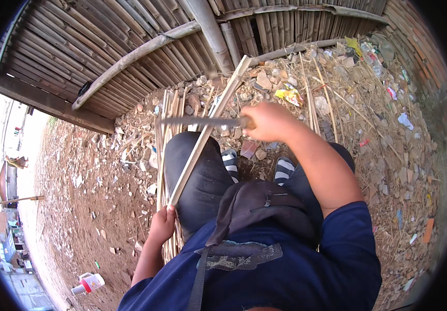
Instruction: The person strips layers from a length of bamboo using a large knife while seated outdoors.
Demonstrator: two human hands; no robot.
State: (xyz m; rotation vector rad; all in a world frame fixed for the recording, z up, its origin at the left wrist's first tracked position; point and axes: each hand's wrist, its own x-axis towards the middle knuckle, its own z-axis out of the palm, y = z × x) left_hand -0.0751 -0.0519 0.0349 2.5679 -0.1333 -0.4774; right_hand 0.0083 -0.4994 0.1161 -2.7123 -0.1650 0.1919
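My left hand [162, 224] is closed around the near end of a long, pale bamboo strip [196, 154]. The strip slants away over my left thigh, its far end rising towards the bamboo wall. In my closed right hand [269, 122] is the handle of a long knife [195, 121], its dark blade pointing left across the strip. The blade is a little blurred; I cannot tell whether it touches the strip. Beside and partly beneath my left leg lies a bundle of thin bamboo strips [160, 155].
A bamboo wall [145, 57] with round poles stands ahead. Stones, dry straw and litter cover the ground, with a yellow wrapper [290, 95] beyond my right hand. More strips [309, 98] lie to the right. At lower left is a white and red container [89, 283].
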